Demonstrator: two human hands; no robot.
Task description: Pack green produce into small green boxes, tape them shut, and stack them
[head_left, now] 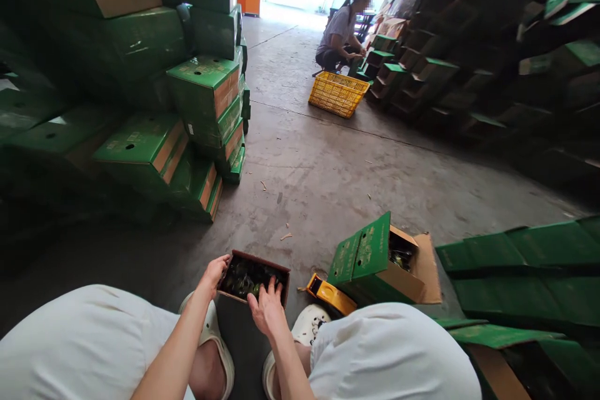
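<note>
A small brown open box (pixel 260 256) is held low between my knees, full of dark, shiny greenish pieces (pixel 244 276) whose kind I cannot make out. My left hand (pixel 215 274) grips the box by its left end, thumb near the top edge. Over the right part sits my right hand (pixel 268 306), fingers spread and touching the contents near the far rim. Just right of the box, a yellow tape dispenser (pixel 332 295) lies on the floor. It rests against a green carton (pixel 360 255) lying tilted with its flap open, similar dark things showing inside.
Stacked green cartons (pixel 201 97) rise at the left. More open cartons (pixel 422 69) are piled along the right, and flattened-looking green ones (pixel 520 256) lie close by. Farther off, a person (pixel 337 37) squats beside a yellow crate (pixel 338 95) on the concrete floor (pixel 300 156).
</note>
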